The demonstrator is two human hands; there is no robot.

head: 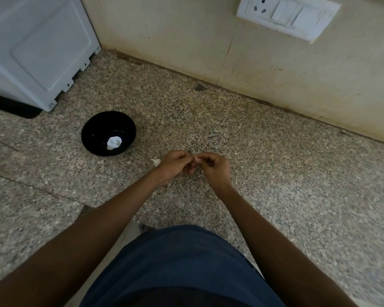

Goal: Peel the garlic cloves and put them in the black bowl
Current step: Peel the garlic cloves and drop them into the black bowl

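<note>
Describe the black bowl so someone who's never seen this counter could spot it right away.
Start at the white appliance in the far left corner of the speckled counter. Just in front of it stands the black bowl, left of the hands. It is the only dark round dish, with something white inside.

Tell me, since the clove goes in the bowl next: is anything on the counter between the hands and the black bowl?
Nothing visible blocks the way. Both hands, left hand and right hand, pinch the garlic clove together. Between them and the black bowl lies only a small scrap of garlic skin flat on the counter.
</note>
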